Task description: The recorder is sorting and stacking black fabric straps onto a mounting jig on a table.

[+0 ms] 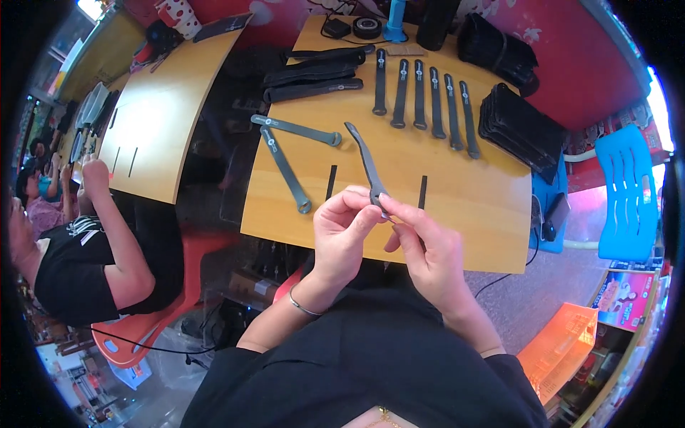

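Note:
A dark grey strap [364,157] is pinched by one end between both my hands, just above the near part of the table; its free end points up and away, slightly bent. My left hand [341,235], with a bracelet at the wrist, closes thumb and fingers on the strap's rounded end. Against that same end press the fingertips of my right hand [428,250]. Two similar straps, a slanting one [285,167] and a flatter one [303,131], lie to the left of my hands. Farther off, several more straps [419,96] lie side by side, each with a small pale print.
Bundled dark straps [314,75] lie at the table's far left, and a black stack [521,125] sits at the right edge. Two dark strips [423,191] mark the wooden table [471,235]. A blue chair [628,192] stands right; another person [107,264] sits left.

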The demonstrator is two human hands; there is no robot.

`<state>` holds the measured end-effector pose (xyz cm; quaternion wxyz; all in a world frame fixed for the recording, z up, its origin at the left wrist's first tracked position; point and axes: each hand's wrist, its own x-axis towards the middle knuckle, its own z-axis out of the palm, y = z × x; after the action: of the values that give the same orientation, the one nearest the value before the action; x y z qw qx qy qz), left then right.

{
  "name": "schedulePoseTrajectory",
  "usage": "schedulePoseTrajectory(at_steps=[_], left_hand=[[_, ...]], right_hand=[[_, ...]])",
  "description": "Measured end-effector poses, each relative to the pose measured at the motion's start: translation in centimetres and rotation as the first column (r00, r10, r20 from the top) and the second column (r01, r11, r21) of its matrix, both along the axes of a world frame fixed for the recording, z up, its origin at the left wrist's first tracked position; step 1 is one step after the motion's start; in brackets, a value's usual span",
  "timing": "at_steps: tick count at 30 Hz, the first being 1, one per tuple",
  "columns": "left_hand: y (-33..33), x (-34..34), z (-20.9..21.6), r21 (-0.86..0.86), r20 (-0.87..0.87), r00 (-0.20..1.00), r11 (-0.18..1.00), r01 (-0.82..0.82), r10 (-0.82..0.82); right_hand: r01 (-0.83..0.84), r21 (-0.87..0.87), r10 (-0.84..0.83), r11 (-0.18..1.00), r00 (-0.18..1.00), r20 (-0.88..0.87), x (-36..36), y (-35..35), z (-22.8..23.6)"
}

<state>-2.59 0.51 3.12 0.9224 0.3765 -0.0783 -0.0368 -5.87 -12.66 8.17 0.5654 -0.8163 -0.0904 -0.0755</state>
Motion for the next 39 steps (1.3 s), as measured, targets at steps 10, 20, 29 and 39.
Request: schedulePoseTrajectory(at_steps=[10, 20, 29, 39], left_hand=[[0.5, 0.1, -0.1, 0.156, 0.107, 0.993, 0.985, -0.068, 0.051], [0.1, 0.1, 0.5, 0.175, -0.026, 0.998, 0.983, -0.058, 0.064], [0.1, 0.2, 1.0, 0.027, -0.181, 0.984, 1.0, 0.001, 0.003], [-0.2, 0.7, 0.6, -0.022, -0.237, 0.971, 0.999, 0.033, -0.038]], right_hand=[[-0.016, -0.003, 0.016, 1.0, 0.999, 0.041, 0.4, -0.2, 0.0], [0.05, -0.136, -0.032, 0.989, 0.991, 0.131, 0.6, -0.1, -1.2], [0.129, -0.279, -0.057, 0.952, 0.965, 0.255, 0.9, 0.3, -1.6], [0.192, -0.397, -0.045, 0.898, 0.935, 0.351, 1.1, 0.0, -1.4]])
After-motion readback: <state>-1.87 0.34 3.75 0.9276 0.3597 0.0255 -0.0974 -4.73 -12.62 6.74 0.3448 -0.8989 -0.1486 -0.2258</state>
